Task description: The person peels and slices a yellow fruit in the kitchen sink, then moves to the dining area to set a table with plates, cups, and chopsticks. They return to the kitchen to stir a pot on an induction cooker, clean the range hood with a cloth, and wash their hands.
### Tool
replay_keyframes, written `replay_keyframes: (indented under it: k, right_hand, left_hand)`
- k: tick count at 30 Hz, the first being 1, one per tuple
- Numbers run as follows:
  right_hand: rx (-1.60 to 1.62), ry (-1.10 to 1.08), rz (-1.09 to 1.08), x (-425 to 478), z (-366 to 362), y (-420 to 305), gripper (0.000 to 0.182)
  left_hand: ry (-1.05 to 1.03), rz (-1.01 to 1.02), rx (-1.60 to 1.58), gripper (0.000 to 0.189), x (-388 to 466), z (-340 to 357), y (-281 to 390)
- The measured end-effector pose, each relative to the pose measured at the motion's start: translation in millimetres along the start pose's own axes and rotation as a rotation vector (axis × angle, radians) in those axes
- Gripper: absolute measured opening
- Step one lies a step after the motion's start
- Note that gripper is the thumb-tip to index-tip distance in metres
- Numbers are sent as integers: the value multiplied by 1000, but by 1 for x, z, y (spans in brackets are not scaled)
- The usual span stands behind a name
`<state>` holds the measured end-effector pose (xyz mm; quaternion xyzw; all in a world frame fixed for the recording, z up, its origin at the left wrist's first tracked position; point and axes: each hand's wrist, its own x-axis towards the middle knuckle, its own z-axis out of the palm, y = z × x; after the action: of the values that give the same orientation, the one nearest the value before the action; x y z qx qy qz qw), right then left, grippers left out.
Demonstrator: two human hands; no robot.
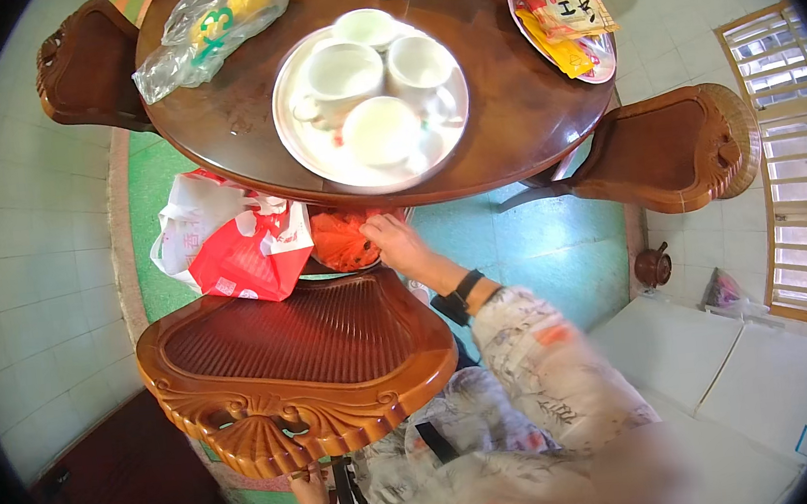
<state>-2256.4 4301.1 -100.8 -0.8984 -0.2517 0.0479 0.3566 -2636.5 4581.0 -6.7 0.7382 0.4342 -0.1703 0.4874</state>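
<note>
My right hand [391, 241], with a black band at the wrist, reaches under the table edge. Its fingertips are bent onto a red plastic bag [339, 241], which seems to lie on the partly hidden chair seat. Beside that bag stands a red and white carrier bag [251, 256] bearing writing. Nearer to me is the backrest of a carved wooden chair [288, 336], with a ribbed panel and a shell-like crest. At the bottom of the view, my left hand [311, 492] is up against the underside of the crest; its fingertips are partly hidden, so its grip is unclear.
On the round wooden table [216, 117] stand a tray [299, 156] of white cups, a clear bag of yellow fruit [214, 26] and a plate [603, 69] with packaged food. Carved chairs flank it left [94, 63] and right [670, 146]. A white appliance [721, 367] is lower right.
</note>
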Motion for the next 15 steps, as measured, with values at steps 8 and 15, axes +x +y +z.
replay_keyframes:
  k: [8,15]
  right_hand:
    - [-55,-31,-33,-16,-30,-23,26]
    - [212,519,412,16,-119,-36,21]
  left_hand:
    - [88,-59,-7,25,-8,7,-4]
    - [55,6,-91,24,-6,9,32]
